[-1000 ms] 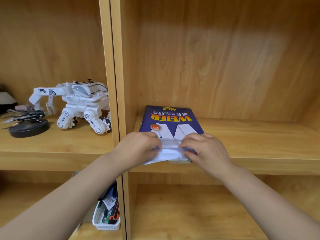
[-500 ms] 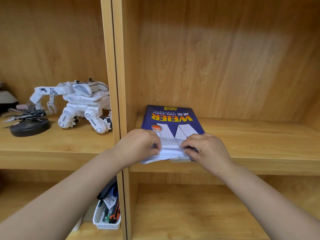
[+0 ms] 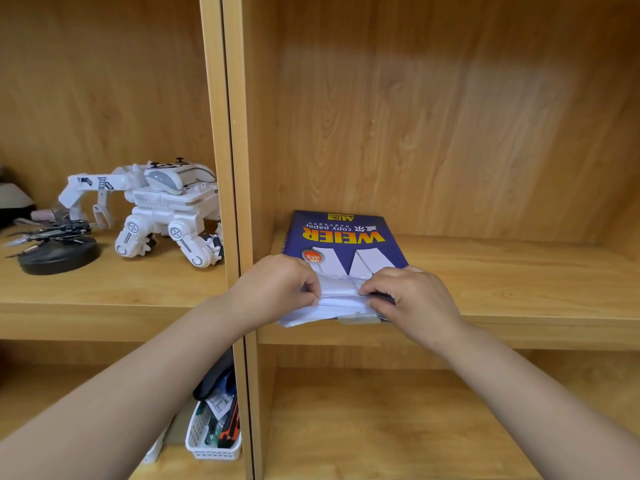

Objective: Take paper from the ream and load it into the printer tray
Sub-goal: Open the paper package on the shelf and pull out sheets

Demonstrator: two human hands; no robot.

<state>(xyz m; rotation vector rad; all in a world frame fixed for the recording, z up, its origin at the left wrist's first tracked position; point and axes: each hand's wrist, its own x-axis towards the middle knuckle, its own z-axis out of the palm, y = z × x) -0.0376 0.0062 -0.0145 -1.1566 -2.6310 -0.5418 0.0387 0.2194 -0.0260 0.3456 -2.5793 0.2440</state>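
The wooden shelf carries the blue WEIER copy paper ream just beyond both hands. The left hand and right hand each pinch the white sheets at its torn near end. It seems best to draw the sheets out level and straight, so no corner bends.

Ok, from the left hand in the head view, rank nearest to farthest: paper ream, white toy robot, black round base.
1. Paper ream: under the left hand, fingers gripping its open end.
2. White toy robot: neighbouring compartment, to the left.
3. Black round base: farthest left, same shelf level.

Warm, even light with a soft glare patch on the back panel; wide-angle bowing at edges.
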